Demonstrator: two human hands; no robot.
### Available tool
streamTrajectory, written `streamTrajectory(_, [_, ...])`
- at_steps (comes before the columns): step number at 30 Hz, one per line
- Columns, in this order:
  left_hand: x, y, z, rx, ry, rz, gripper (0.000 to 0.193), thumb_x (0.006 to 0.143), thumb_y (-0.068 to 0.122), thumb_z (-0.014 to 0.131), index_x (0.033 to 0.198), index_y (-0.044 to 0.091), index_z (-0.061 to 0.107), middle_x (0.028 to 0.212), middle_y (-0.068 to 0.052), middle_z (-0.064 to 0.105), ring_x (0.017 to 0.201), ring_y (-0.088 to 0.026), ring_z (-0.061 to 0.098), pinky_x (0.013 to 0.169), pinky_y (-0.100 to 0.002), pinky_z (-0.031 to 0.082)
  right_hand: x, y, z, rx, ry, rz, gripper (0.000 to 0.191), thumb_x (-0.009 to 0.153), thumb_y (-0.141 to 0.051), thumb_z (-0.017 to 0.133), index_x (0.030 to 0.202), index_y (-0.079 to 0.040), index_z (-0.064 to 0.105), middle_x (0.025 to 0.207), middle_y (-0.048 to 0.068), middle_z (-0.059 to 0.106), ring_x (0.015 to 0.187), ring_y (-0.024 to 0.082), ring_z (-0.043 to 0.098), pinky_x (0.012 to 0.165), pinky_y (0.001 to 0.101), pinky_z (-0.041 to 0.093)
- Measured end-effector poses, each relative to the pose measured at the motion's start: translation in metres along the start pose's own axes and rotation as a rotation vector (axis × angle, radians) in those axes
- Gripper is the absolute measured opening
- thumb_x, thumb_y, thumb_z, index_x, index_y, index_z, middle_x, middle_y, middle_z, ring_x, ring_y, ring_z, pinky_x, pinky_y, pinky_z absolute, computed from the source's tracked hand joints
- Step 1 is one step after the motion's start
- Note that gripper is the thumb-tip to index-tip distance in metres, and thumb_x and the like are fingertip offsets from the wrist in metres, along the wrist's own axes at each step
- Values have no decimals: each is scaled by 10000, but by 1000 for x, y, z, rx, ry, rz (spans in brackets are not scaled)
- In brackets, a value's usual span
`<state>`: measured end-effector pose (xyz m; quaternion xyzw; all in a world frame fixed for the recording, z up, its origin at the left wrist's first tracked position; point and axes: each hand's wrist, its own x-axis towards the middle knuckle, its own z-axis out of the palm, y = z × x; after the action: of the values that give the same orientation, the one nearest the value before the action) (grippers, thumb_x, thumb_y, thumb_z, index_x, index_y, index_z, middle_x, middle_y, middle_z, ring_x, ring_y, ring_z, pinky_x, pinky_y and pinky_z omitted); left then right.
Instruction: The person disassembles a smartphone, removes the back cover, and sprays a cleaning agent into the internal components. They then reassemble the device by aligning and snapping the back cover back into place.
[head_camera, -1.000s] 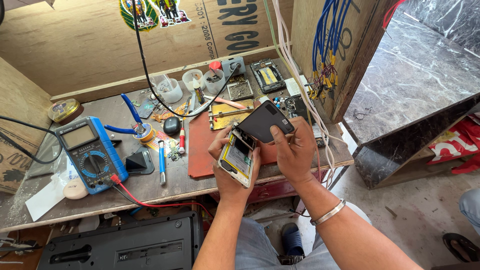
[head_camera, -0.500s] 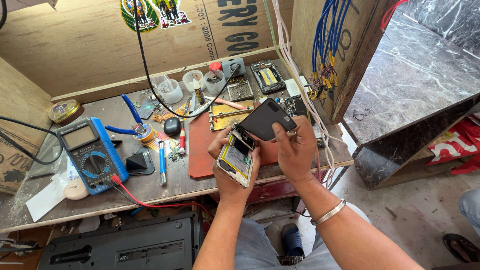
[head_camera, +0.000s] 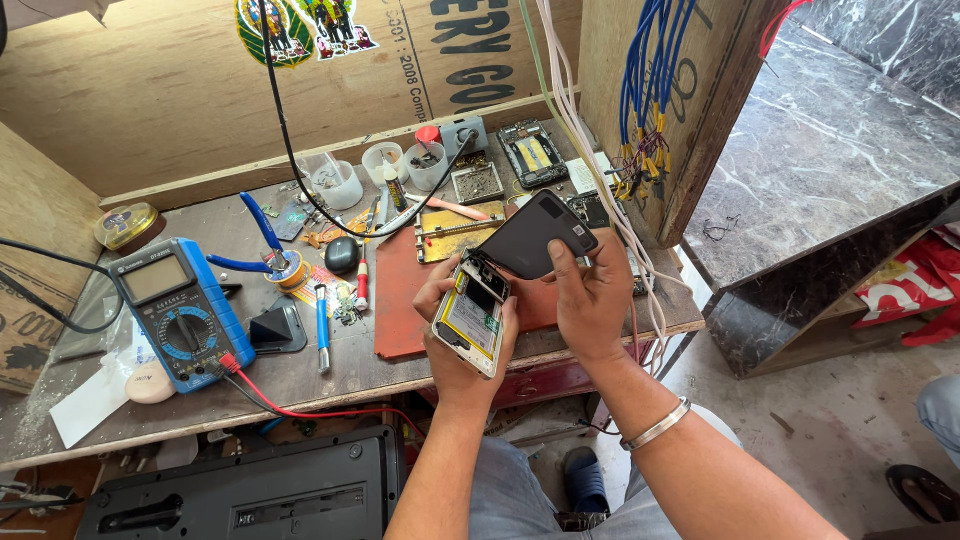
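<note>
My left hand (head_camera: 455, 350) holds an opened smartphone body (head_camera: 474, 312) with its yellow-edged battery and circuit board showing. My right hand (head_camera: 592, 300) grips a dark rectangular back cover (head_camera: 538, 235), tilted up and away from the phone's top end. Both are held above the red work mat (head_camera: 400, 300) at the front of the wooden workbench (head_camera: 300, 375). A metal bangle (head_camera: 655, 425) circles my right wrist.
A blue multimeter (head_camera: 180, 312) with a red lead lies at left. Blue-handled pliers (head_camera: 262, 228), a blue pen tool (head_camera: 322, 325), small plastic cups (head_camera: 380, 162), another opened phone (head_camera: 533, 155), blue wire bundles (head_camera: 645, 90) on the wooden side panel. A black case (head_camera: 250, 490) sits below the bench.
The back cover has swung a little farther up and away from the phone body. My hands stay in nearly the same place.
</note>
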<state>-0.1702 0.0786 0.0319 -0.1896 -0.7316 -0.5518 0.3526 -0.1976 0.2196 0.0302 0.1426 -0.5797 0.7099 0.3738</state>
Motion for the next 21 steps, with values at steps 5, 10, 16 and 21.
streamTrajectory(5, [0, 0, 2, -28, 14, -19, 613, 837, 34, 819, 1224, 48, 344, 1417, -175, 506, 1254, -258, 649, 1048, -349, 553, 1, 0, -1, 2, 7, 13, 111, 1053, -80, 648, 1046, -30, 549, 1002, 23, 578, 809, 63, 633, 682, 247, 604])
streamTrajectory(10, [-1, 0, 1, -23, 20, -31, 622, 824, 25, 827, 1226, 41, 352, 1405, -178, 498, 1264, -258, 623, 1055, -350, 530, 2, 2, -2, 12, 18, 38, 127, 1060, -98, 657, 1047, -36, 547, 976, 21, 601, 798, 60, 627, 684, 241, 588])
streamTrajectory(16, [-1, -1, 1, -48, 25, -21, 617, 836, 31, 824, 1228, 37, 348, 1414, -174, 496, 1276, -251, 613, 1071, -347, 519, 2, 3, -1, 14, 28, 60, 121, 1056, -111, 646, 1044, -33, 554, 990, 19, 607, 812, 55, 634, 673, 246, 606])
streamTrajectory(21, [-2, -1, 0, -42, 12, -40, 621, 833, 38, 821, 1240, 30, 352, 1407, -171, 484, 1270, -248, 611, 1067, -338, 517, 3, 2, -1, 10, 34, 57, 122, 1057, -109, 647, 1042, -32, 554, 984, 21, 611, 802, 56, 636, 665, 245, 601])
